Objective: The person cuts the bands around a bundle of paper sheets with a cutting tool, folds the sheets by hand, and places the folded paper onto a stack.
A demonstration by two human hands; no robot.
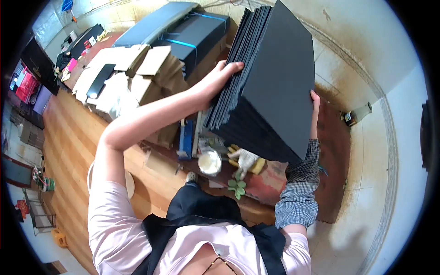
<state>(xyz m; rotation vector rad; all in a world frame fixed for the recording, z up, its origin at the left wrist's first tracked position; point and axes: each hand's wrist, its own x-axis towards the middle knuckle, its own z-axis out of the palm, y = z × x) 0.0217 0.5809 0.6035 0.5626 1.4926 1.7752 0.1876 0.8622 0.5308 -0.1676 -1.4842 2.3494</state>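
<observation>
A thick stack of black boards point(279, 78) is held up in front of me, tilted, with its many layered edges facing left and down. My left hand point(220, 80) is closed against the layered left side, its thumb lying across the edges. On the far right edge my right hand point(315, 100) grips the same stack; most of its fingers are hidden behind the boards. A checked sleeve cover point(300, 192) is on my right forearm. Below the stack are a white tub point(210, 163) of pale material and a yellow and white work glove point(247, 160).
A red-brown worktable point(337, 160) runs along the tiled wall. A glass bottle point(359, 114) lies near the wall. Brown cardboard pieces point(153, 59), a phone-like black object point(101, 81) and strapped dark bundles point(201, 36) are at the left. A green plant point(237, 187) is near the table's front edge.
</observation>
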